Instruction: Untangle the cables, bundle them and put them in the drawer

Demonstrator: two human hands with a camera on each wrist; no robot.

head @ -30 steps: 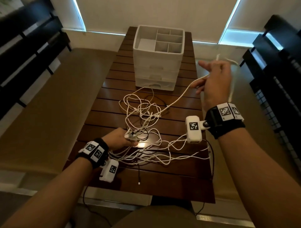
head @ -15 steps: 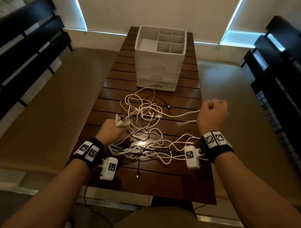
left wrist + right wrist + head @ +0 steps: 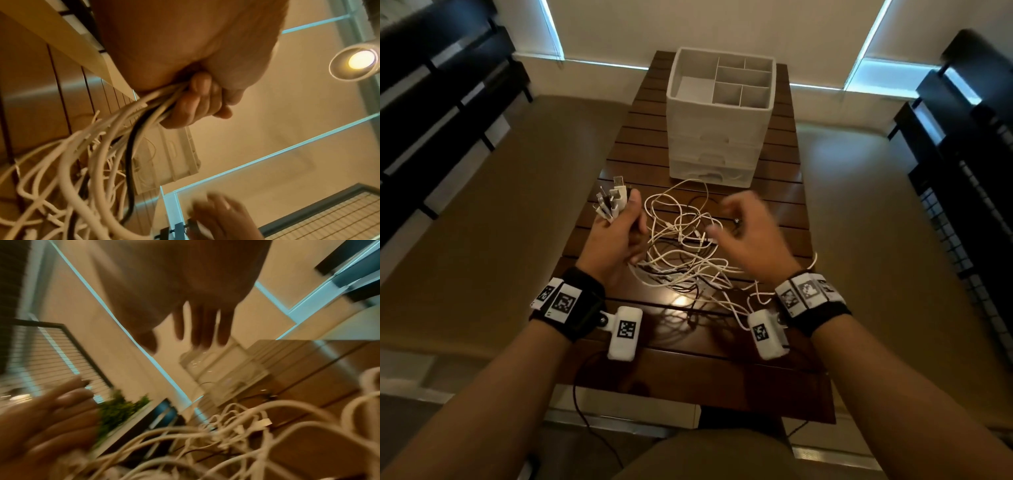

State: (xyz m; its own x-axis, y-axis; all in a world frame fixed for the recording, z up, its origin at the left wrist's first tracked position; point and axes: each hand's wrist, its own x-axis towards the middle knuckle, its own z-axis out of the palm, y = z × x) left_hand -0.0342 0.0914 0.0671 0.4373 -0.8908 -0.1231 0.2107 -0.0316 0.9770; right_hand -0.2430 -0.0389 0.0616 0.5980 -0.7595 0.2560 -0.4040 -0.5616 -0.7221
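Note:
A tangle of white and black cables (image 3: 681,253) lies on the dark slatted wooden table (image 3: 688,373). My left hand (image 3: 619,233) is lifted above the table's left side and grips several cable ends, whose plugs (image 3: 613,202) stick up out of the fist. In the left wrist view the cables (image 3: 131,129) run out from under the curled fingers (image 3: 195,104). My right hand (image 3: 750,233) hovers over the tangle, blurred, fingers spread and holding nothing; the right wrist view shows its fingers (image 3: 201,327) straight. A white drawer unit (image 3: 717,137) stands behind the tangle, drawers closed.
The drawer unit's top is an open tray with dividers (image 3: 726,82). Tan benches (image 3: 482,222) flank the narrow table on both sides. Dark slatted chairs (image 3: 962,154) stand at the far right and left. A black cable (image 3: 582,404) hangs off the table's front edge.
My right hand let go of the white cable it pulled out to the right and came back over the tangle. My left hand rose with the bunch of plugs.

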